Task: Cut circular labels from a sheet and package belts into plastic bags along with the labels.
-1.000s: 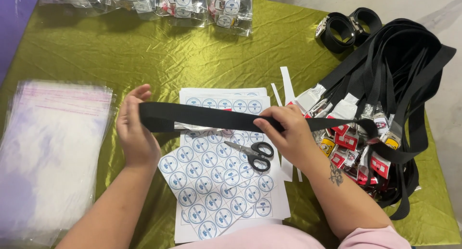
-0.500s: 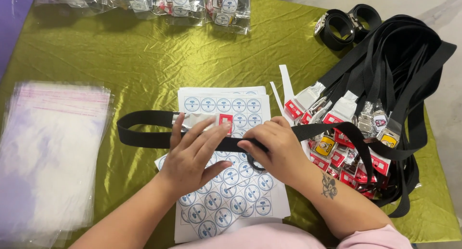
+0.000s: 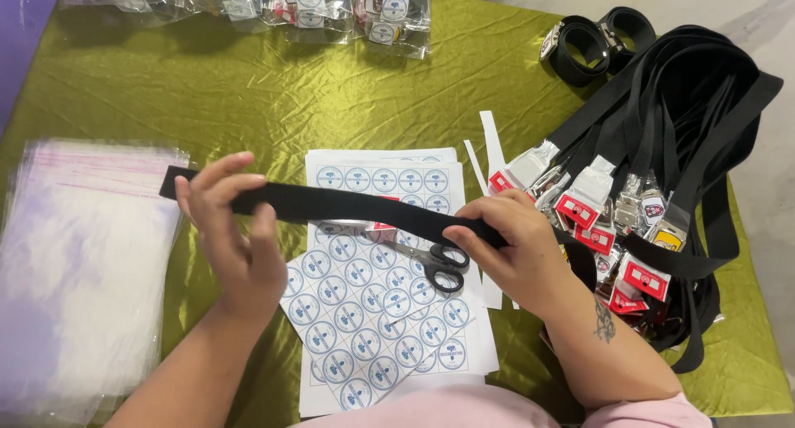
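item: one black webbing belt (image 3: 348, 206), held level above the bench (image 3: 248, 97). our left hand (image 3: 236, 238) grasps its free end, fingers wrapped over the strap; our right hand (image 3: 513, 246) is clenched on it toward the buckle side, which we cannot see.

beneath it: sticker sheets (image 3: 373, 312), at least three overlapping, printed with round blue-and-white labels; one pair of black-handled scissors (image 3: 431, 262) lying on them.

left: one stack of clear plastic bags (image 3: 74, 271), count not readable. right: one heap of black belts with wrapped buckles (image 3: 654, 188), about ten buckles showing. far edge: a row of bagged belts (image 3: 306, 2), at least four; two rolled belts (image 3: 600, 39).

risks, as we judge them: the strap could sag and drag the scissors or shift the loose sheets; its trailing end could tangle in the heap; the slippery bag stack could slide off the satin cloth.
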